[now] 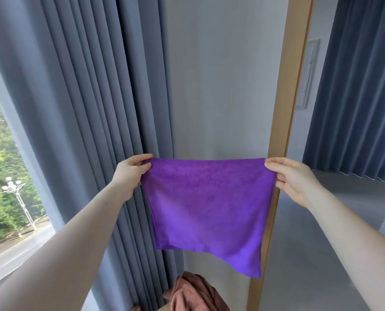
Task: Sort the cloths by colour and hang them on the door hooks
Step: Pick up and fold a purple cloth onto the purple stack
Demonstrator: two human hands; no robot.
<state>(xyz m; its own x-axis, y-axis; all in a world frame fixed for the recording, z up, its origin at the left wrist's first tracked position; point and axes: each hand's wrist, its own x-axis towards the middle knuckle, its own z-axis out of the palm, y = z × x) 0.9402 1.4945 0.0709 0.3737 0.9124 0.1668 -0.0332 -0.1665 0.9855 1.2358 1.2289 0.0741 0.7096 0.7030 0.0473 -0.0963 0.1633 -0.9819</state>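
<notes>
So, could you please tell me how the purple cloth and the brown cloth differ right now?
The purple cloth hangs spread flat, its top corners pinched by the left hand and right hand; the brown cloth lies crumpled below, unheld. Both are plain, single-coloured fabric.

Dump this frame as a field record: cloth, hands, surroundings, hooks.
held item: purple cloth, spread flat, hanging from its top corners
left hand: pinches the top left corner
right hand: pinches the top right corner
below: brown cloth, crumpled, at the bottom edge
left of cloth: grey curtain, then window
behind cloth: pale wall panel, wooden frame on its right
hooks: none in view
</notes>
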